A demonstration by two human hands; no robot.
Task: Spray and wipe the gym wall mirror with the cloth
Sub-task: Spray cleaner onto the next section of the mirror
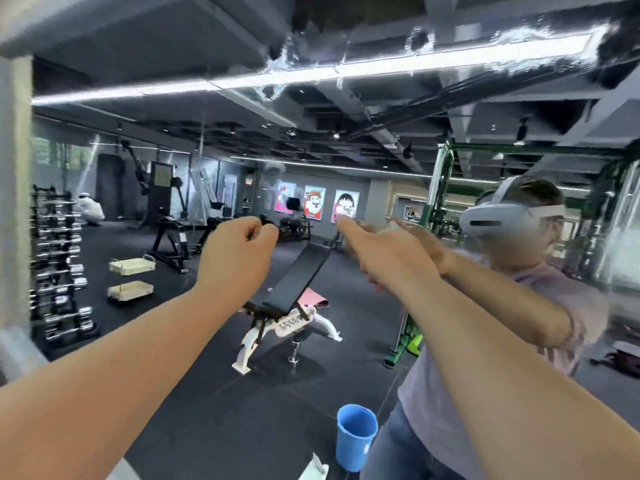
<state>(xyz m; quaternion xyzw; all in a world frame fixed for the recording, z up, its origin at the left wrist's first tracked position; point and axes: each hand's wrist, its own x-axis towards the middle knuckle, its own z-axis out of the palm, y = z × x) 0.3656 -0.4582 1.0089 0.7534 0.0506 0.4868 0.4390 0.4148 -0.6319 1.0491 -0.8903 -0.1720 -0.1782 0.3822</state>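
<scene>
Forearms are reaching to the slick, breakable mirror; left hand is gripping a small dark object, right hand is pressing flat, open-fingered, on seemingly a limp pale cloth.

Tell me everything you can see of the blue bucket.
The blue bucket is a round, light blue pail, plastic by its look, open-topped and tapering slightly toward its base. It stands upright on the dark floor, close beside the reflected person's jeans leg; whether they touch is unclear. A small pale mark shows on its right side. No handle is visible, and its contents cannot be seen. A white object lies low to its left.
</scene>
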